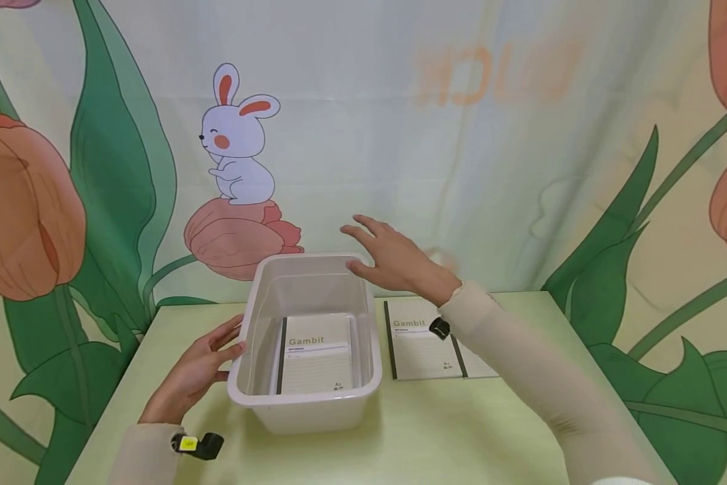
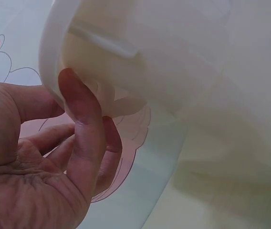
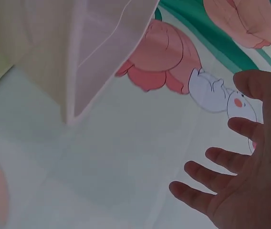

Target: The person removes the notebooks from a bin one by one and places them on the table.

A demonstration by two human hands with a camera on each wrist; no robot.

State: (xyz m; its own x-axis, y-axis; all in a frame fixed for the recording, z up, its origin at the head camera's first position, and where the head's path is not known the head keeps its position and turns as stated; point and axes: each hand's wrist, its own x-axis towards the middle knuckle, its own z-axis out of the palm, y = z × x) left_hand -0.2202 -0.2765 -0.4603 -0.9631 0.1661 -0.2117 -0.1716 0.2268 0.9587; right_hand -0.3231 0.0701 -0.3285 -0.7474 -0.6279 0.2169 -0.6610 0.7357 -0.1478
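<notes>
Gripping a smooth, round-cornered tub (image 1: 311,413): the left of 2 hands (image 1: 192,369).

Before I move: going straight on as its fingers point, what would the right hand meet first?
The right hand would likely meet the printed backdrop first, near the drawn rabbit; it appears to pass above the white tub, but depth here is unclear.

Whitish bin (image 1: 311,413), black-spined cream notebook (image 1: 316,370) — green table (image 1: 460,438) — tulip-patterned backdrop (image 1: 351,148)
</notes>
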